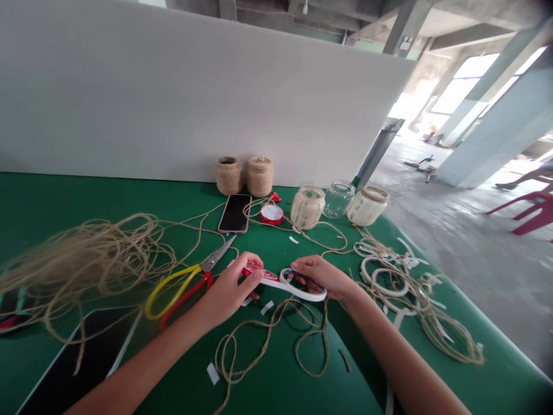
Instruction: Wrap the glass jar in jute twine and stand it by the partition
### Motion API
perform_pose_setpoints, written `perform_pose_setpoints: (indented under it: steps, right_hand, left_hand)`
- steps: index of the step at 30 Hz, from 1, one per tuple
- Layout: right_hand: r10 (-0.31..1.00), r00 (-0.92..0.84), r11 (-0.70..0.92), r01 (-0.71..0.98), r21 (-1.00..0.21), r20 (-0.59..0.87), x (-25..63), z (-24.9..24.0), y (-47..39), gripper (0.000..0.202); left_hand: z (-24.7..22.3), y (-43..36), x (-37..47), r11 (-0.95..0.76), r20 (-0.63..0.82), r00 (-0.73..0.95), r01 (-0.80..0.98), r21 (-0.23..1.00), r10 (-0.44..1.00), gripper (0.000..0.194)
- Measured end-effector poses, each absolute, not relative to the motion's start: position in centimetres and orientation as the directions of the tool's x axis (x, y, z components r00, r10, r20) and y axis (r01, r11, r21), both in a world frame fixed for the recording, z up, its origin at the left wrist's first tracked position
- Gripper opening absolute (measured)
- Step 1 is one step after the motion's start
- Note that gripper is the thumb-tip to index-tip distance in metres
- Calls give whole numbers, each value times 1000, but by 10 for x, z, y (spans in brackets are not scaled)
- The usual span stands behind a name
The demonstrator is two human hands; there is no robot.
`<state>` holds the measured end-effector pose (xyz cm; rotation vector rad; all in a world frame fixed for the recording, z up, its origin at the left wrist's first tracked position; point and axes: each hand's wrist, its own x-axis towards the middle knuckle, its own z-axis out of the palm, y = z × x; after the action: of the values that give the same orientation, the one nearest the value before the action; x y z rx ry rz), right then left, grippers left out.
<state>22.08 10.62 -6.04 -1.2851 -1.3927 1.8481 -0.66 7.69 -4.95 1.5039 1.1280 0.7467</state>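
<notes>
My left hand (233,291) pinches a red tape spool (268,275) with a printed face between thumb and fingers. My right hand (319,275) is closed on a roll of white tape (314,295) with a dark blue inner ring. Spool and roll meet edge to edge above the green table. Just left of my left hand lie scissors (208,265) with one yellow and one red handle, blades slightly apart. Loose twine (268,340) curls on the table beneath my hands, among small white scraps (213,373).
A phone (235,213) and a red-rimmed round spool (272,214) lie behind my hands. Twine-wrapped jars (260,177) and glass jars (339,199) stand farther back. Tangled twine (129,248) spreads left; white rings (391,282) and more twine lie right. A dark tablet-like slab (82,363) is front left.
</notes>
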Motion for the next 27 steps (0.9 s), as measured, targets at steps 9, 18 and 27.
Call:
perform_pose_setpoints:
  steps: [9,18,27]
  right_hand:
    - [823,-417,-342,178,-923,-386,219,-59,106,36]
    - [845,-366,-306,264,-915,-388,219,-59,107,35]
    - [869,-365,-185,386,-904,-334,217,-58,105,35]
  left_hand:
    - [-46,77,-6,47,-126,354,224,973,927,32]
    - [-45,79,-6,75,-121,315,153,985,941,34]
    - [-30,82,-14,-46,-11,207,272,961,978,32]
